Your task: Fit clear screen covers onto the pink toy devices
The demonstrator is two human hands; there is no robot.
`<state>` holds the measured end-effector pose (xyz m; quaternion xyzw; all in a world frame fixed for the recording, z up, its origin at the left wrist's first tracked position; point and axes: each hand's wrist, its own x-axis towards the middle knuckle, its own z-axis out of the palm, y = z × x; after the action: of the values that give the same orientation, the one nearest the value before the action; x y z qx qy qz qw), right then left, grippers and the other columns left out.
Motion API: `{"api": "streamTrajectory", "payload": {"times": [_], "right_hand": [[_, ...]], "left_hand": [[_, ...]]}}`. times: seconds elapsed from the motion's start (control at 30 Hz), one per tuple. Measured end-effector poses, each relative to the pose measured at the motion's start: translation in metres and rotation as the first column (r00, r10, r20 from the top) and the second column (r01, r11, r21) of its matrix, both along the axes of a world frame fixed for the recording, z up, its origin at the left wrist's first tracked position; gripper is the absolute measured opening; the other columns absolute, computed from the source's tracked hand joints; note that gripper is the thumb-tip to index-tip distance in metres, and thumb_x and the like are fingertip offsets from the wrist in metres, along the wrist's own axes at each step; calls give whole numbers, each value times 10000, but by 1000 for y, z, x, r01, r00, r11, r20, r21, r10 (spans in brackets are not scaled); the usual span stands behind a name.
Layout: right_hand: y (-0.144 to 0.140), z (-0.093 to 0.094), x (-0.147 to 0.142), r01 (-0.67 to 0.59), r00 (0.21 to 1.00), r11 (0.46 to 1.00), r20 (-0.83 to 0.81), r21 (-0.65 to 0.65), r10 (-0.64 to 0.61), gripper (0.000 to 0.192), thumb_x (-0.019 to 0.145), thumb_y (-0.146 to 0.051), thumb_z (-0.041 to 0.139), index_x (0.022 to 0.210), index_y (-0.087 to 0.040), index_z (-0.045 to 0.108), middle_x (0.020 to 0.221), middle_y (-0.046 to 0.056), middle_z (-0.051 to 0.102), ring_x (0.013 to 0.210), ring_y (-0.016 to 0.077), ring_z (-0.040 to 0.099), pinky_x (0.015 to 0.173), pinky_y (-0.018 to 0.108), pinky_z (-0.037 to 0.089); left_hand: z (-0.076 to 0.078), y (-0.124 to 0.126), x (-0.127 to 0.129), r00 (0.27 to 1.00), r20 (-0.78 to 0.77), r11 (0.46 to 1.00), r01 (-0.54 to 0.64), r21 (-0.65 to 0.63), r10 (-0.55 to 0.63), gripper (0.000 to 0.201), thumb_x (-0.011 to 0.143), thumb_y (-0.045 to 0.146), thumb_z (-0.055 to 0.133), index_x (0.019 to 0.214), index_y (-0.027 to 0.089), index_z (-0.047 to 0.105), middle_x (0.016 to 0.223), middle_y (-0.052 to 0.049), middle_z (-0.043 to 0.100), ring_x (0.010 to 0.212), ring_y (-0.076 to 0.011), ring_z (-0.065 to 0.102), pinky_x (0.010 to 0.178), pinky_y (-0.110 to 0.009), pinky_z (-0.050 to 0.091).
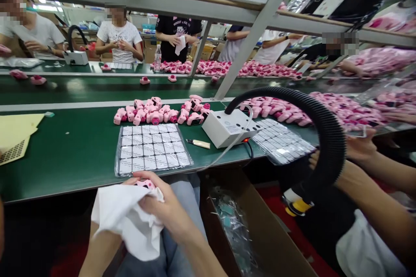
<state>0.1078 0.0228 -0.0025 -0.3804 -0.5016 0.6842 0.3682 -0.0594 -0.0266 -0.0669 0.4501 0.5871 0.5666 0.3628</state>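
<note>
Below the tabletop's (65, 156) near edge, my right hand (162, 207) pinches a pink toy (145, 183) into the white cloth (126, 220); my left hand is hidden under it, grip unknown. Risk: the toy slipping from the loose cloth to the floor.

Bright, even overhead light — soft shadows, edges bowed and blurred.
</note>
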Motion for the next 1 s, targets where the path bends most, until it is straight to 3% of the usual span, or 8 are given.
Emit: {"api": "streamTrajectory", "payload": {"times": [0.2,0.4,0.47,0.53,0.6,0.67,0.87,1.0], "right_hand": [[90,-4,21,347,756,837,402,423,-517,416,921,-302,476,1247,-187,707,1281,171,762,1248,374,665,1154,566,486],[115,20,29,219,696,790,476,573,-538,562,689,-160,772,1249,-177,725,1515,208,645,1509,439,489,1304,594,334],[94,30,28,135,811,825,418,548,-410,558,809,-276,816,1353,-234,702,1550,150,642,1444,367,572,1215,518,466],[75,36,28,-60,948,928,313,367,-62,469,970,-480,752,1395,-289,696,1410,101,727,1147,275,726,957,421,609],[68,38,30,-264,959,954,142,141,244,448,1015,-583,713,1339,-273,729,1153,62,784,823,181,725,724,316,602],[73,38,34,-296,955,955,37,37,294,439,970,-576,786,1224,-219,758,968,26,764,700,138,696,659,269,583],[117,43,33,-47,969,966,248,256,-18,221,911,-376,792,1017,-217,682,813,-1,762,727,206,779,718,323,614],[190,63,30,-38,599,723,595,690,-536,114,954,-244,709,1060,-211,686,1111,74,804,987,224,777,854,317,586]], "left_hand": [[28,2,-18,976,95,979,-200,44,195,668,683,375,1027,1278,221,764,1329,-109,831,1231,-351,801,1021,-397,702],[45,11,-17,992,73,988,-112,104,104,692,757,384,994,1362,230,694,1437,-161,787,1341,-371,761,1064,-438,692],[42,17,-16,999,45,988,-26,149,20,661,761,403,1005,1331,241,713,1446,-166,789,1412,-382,721,1125,-474,661],[37,27,-18,995,41,977,78,198,-88,603,754,434,1020,1268,261,756,1474,-155,781,1498,-380,654,1217,-492,592],[32,41,-21,983,21,961,172,216,-181,598,744,461,1028,1260,280,787,1521,-150,756,1549,-388,602,1269,-504,539],[30,59,-25,969,-71,952,246,181,-237,609,751,460,1019,1295,297,798,1568,-142,723,1528,-401,621,1262,-512,543],[50,127,-43,870,-402,927,357,113,-286,808,781,430,960,1538,356,685,1607,-80,700,1479,-382,669,1267,-537,530],[72,192,-77,914,-270,946,323,30,-304,915,818,551,909,1632,310,567,1634,-165,662,1504,-412,639,1189,-546,589]]}}
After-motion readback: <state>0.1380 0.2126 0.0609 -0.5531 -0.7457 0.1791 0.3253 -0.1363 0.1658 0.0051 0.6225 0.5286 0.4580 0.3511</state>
